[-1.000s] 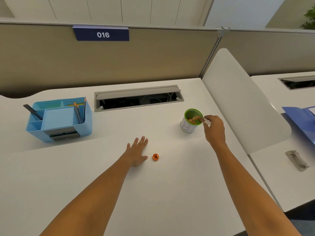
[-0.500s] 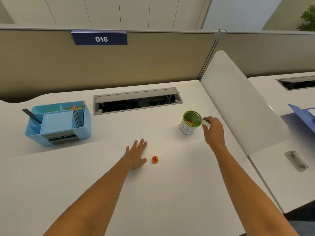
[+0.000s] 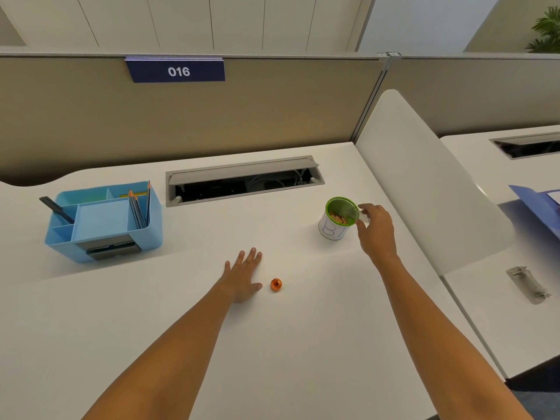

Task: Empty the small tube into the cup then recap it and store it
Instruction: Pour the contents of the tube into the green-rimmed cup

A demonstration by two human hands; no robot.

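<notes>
My right hand [image 3: 375,230] pinches a small clear tube [image 3: 355,214], tipped with its open mouth inside the cup. The cup [image 3: 333,230] is white with a green rim and a handwritten mark, and it stands on the desk right of centre with orange bits lying in it. The tube looks see-through and empty. An orange cap [image 3: 276,284] lies on the desk, just right of my left hand [image 3: 242,277], which rests flat with fingers spread and holds nothing.
A blue desk organizer [image 3: 103,222] with pencils stands at the left. A grey cable hatch [image 3: 242,180] lies open at the back. A white divider panel [image 3: 424,183] rises right of the cup. A blue folder [image 3: 536,204] lies on the neighbouring desk.
The orange contents that showed in the tube a second ago now lie in the cup. My right hand has hardly moved. The left hand and the cap have stayed in place.
</notes>
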